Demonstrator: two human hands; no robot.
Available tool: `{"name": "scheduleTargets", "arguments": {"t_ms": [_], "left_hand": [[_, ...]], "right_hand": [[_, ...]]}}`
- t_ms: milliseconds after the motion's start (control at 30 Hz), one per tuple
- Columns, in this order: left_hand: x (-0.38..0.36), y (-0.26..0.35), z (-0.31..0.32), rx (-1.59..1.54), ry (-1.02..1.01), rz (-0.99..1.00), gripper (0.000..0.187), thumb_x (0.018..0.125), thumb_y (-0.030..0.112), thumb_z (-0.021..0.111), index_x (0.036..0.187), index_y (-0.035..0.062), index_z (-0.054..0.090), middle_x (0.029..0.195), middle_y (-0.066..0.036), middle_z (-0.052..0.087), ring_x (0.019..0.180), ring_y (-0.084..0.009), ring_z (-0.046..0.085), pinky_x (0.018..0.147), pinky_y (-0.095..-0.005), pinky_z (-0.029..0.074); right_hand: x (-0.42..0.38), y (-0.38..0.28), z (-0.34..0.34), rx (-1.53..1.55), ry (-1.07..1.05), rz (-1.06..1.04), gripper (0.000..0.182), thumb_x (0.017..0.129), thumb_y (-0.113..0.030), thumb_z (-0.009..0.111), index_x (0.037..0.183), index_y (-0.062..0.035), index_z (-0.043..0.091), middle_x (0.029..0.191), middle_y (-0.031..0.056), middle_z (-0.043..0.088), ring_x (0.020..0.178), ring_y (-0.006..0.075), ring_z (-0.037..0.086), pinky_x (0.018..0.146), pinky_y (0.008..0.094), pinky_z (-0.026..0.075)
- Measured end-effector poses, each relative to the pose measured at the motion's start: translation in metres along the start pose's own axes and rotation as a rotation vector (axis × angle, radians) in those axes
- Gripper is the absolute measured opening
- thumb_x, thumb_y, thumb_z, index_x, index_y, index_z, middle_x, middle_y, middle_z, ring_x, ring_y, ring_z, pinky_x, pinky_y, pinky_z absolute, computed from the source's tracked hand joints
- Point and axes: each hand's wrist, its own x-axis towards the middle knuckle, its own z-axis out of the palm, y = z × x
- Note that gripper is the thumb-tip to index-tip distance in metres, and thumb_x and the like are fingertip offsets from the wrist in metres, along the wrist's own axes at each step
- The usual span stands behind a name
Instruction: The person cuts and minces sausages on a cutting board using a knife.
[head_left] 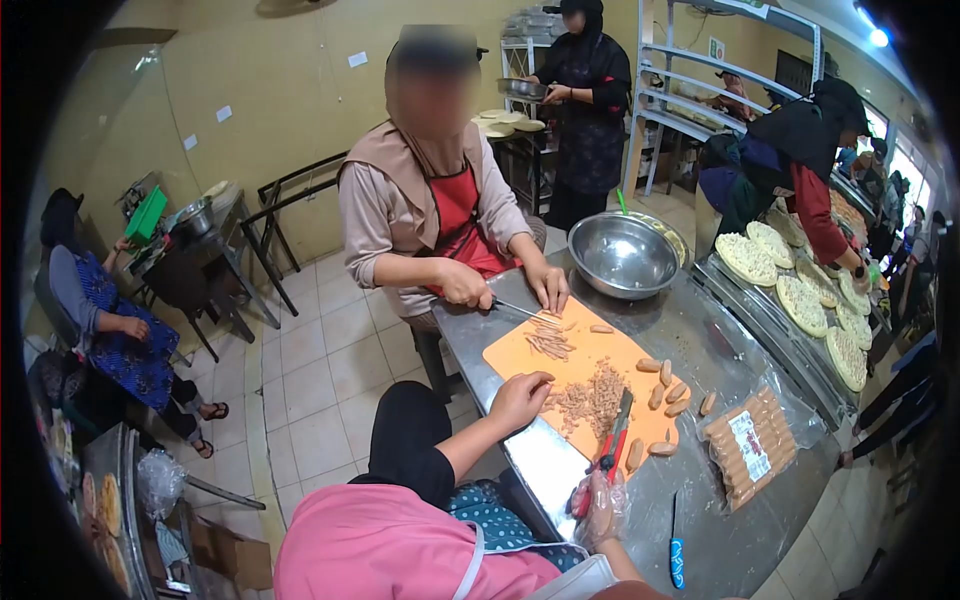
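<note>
My left hand (519, 402) rests at the near-left edge of an orange cutting board (500, 352), fingers loosely bent with nothing visible in them. My right hand (603, 508), in a clear plastic glove, is closed around red-handled scissors (611, 447). The dark blades point away from me over the board, beside a heap of finely chopped sausage (590, 400). Whole sausages (656, 397) lie around the board's right side. Across the board, a co-worker's hands hold a knife (520, 311) by sausage strips (549, 341).
A steel bowl (623, 255) stands at the table's far side. To the right lies a sausage packet (750, 445); a blue-handled knife (677, 560) lies near me. Topped dough rounds (800, 305) cover a rack beside a bending co-worker. Another person sits at far left.
</note>
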Motion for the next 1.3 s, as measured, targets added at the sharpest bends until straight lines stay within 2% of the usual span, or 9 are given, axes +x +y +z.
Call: {"name": "scheduleTargets", "arguments": {"t_ms": [300,400,633,700,733,833,900,1233,1300], "left_hand": [[-0.001,-0.008,0.006,-0.032,0.018,-0.122,0.022,0.085,0.016,0.055,0.099,0.0002,0.06,0.082,-0.014,0.065,0.07,-0.0225,0.063,0.065,-0.0305,0.048],[-0.002,-0.007,0.009,-0.168,0.147,-0.125,0.02,0.085,0.013,0.051,0.098,0.0,0.06,0.079,-0.017,0.063,0.073,-0.0289,0.062,0.066,-0.0345,0.047],[-0.004,-0.014,0.007,-0.299,0.183,-0.188,0.019,0.085,0.003,0.048,0.1,-0.0033,0.058,0.084,-0.01,0.065,0.08,-0.014,0.063,0.07,-0.0244,0.049],[-0.003,-0.015,0.01,-0.326,0.206,-0.158,0.017,0.082,0.002,0.048,0.094,-0.0029,0.06,0.083,-0.013,0.064,0.073,-0.0192,0.062,0.066,-0.0265,0.048],[-0.004,-0.012,0.008,-0.331,0.195,-0.166,0.017,0.082,0.002,0.048,0.094,-0.0029,0.06,0.083,-0.013,0.064,0.073,-0.0192,0.062,0.066,-0.0265,0.048],[-0.003,-0.004,-0.002,-0.195,0.059,-0.201,0.017,0.077,0.007,0.054,0.088,-0.0029,0.062,0.085,-0.015,0.064,0.077,-0.0245,0.062,0.07,-0.0302,0.049],[-0.003,-0.004,-0.004,-0.028,0.003,0.029,0.021,0.072,0.011,0.061,0.09,-0.0001,0.065,0.087,-0.014,0.064,0.079,-0.0248,0.062,0.072,-0.0311,0.049],[-0.005,-0.005,-0.006,-0.021,-0.141,0.186,0.034,0.069,0.02,0.068,0.096,0.0005,0.063,0.095,-0.013,0.064,0.091,-0.0291,0.057,0.083,-0.0372,0.044],[-0.006,-0.007,-0.004,-0.031,-0.139,0.2,0.03,0.07,0.018,0.067,0.094,0.0006,0.063,0.093,-0.012,0.064,0.089,-0.0291,0.057,0.081,-0.0373,0.044]], "right_hand": [[-0.002,0.001,-0.003,0.041,-0.003,0.021,0.016,0.093,-0.021,0.047,0.1,-0.0093,0.04,0.064,0.0032,0.049,0.048,0.0119,0.049,0.041,0.0239,0.04],[0.0,0.003,-0.004,0.02,0.017,0.026,0.017,0.093,-0.023,0.045,0.101,-0.0094,0.039,0.063,0.0038,0.049,0.047,0.012,0.049,0.041,0.0239,0.04],[-0.004,0.0,0.001,-0.02,0.066,0.047,0.034,0.096,-0.023,0.038,0.127,-0.011,0.03,0.061,0.0028,0.046,0.045,0.011,0.046,0.039,0.0233,0.039],[-0.002,0.001,0.003,-0.021,0.064,0.009,0.034,0.096,-0.019,0.039,0.128,-0.0101,0.03,0.063,0.0037,0.047,0.046,0.0111,0.046,0.04,0.0222,0.039],[-0.004,-0.003,0.006,0.015,0.054,-0.01,0.021,0.095,-0.021,0.042,0.113,-0.0095,0.037,0.067,0.0036,0.048,0.047,0.0104,0.047,0.039,0.021,0.039],[-0.002,-0.004,0.01,-0.003,0.12,0.037,0.026,0.095,-0.02,0.041,0.119,-0.0083,0.036,0.068,0.0037,0.048,0.047,0.0108,0.048,0.04,0.0207,0.04],[0.0,-0.002,0.006,-0.038,0.117,0.037,0.031,0.095,-0.021,0.042,0.122,-0.0072,0.035,0.07,0.0044,0.05,0.048,0.0107,0.049,0.04,0.0199,0.04],[0.005,0.008,0.014,-0.509,0.173,0.046,0.039,0.09,-0.012,0.047,0.128,-0.006,0.039,0.077,0.006,0.054,0.056,0.0123,0.053,0.051,0.0246,0.046],[0.011,0.024,0.009,-0.816,0.135,-0.434,0.041,0.089,-0.008,0.046,0.129,-0.0086,0.041,0.086,0.0115,0.059,0.073,0.0207,0.06,0.069,0.0319,0.048]]}}
